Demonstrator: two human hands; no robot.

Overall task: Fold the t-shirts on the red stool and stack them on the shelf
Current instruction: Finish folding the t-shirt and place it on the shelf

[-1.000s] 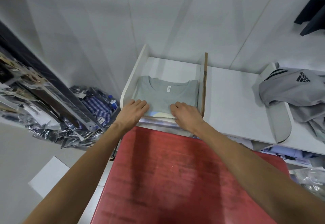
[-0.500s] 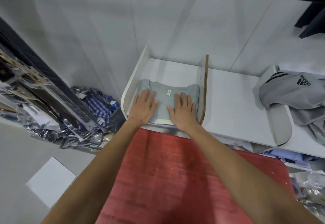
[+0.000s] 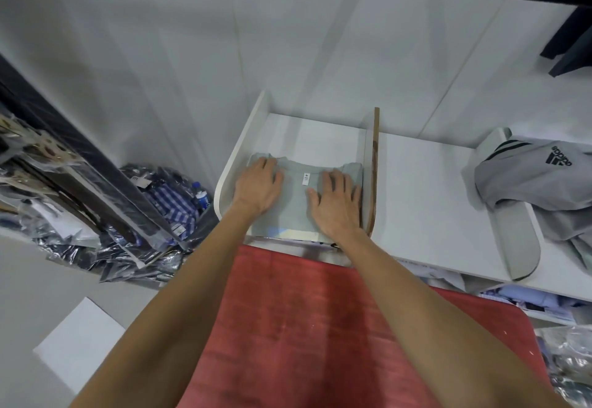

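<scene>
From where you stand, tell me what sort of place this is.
Probably a clothing shop's stockroom. A white divided shelf holds a folded grey t-shirt under both hands, a grey sports top lies further along, and shirts in plastic bags are heaped on the floor.

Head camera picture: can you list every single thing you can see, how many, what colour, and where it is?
folded t-shirt: one, pale grey-green, in the left shelf compartment, on top of a stack.
shelf: one, white, against the wall.
divider: one, brown-edged, upright, right of the t-shirt.
red stool: one, red, in front of the shelf, nothing on its visible top.
grey garment: one, grey with a black logo, heaped on the shelf's right end.
bagged clothes: a pile, count unclear, dark and blue-checked, on the floor at left.
white sheet: one, on the floor, lower left.
left hand: flat on the t-shirt's left side.
right hand: flat on its right side.
</scene>
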